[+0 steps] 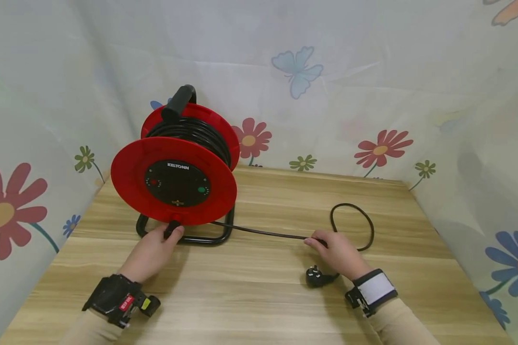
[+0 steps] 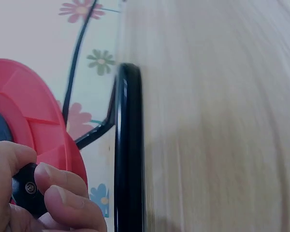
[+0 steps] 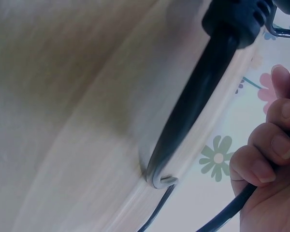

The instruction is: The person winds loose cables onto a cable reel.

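A red cable reel (image 1: 125,187) with black cable wound between its discs stands on a black tube frame (image 1: 207,240) at the table's left. My left hand (image 1: 153,251) grips the small black crank knob (image 1: 171,229) at the bottom of the front disc; the left wrist view shows the fingers curled round that knob (image 2: 28,187). My right hand (image 1: 338,251) holds the black cable (image 1: 263,233), which runs from under the reel to it. In the right wrist view the cable (image 3: 232,208) passes through curled fingers. Below the right hand lies the black plug (image 1: 315,277).
A loop of slack cable (image 1: 373,225) lies beyond the right hand on the wooden table (image 1: 241,297). The reel's black carrying handle (image 1: 179,103) sticks up on top. A flower-printed curtain (image 1: 259,86) hangs behind and along both sides.
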### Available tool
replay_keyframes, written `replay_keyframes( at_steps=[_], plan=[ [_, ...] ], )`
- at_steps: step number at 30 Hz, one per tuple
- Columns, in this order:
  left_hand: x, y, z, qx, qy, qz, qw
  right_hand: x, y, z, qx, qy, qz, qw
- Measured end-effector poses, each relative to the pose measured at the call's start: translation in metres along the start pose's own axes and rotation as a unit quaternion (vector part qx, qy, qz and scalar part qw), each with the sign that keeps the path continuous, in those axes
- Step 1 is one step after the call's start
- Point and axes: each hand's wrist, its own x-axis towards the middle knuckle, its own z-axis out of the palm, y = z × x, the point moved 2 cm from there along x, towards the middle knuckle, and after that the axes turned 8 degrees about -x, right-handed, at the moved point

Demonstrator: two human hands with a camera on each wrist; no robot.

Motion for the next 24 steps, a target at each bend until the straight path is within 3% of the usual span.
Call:
replay_keyframes(
  at_steps=[6,13,24],
  plan=[
    [-0.001,-0.001,-0.002,-0.044,-0.019,-0.028,0.9985,0.000,-0.002,0.000,0.003,-0.005,0.003,1.0000],
    [-0.002,-0.006,-0.005,-0.068,-0.017,-0.027,0.9972,0.003,-0.004,0.004,0.009,-0.010,0.004,0.9999],
    [-0.003,-0.013,-0.016,-0.099,-0.008,-0.053,0.9936,0.001,0.001,0.004,0.014,-0.023,0.014,0.9995]
  ],
)
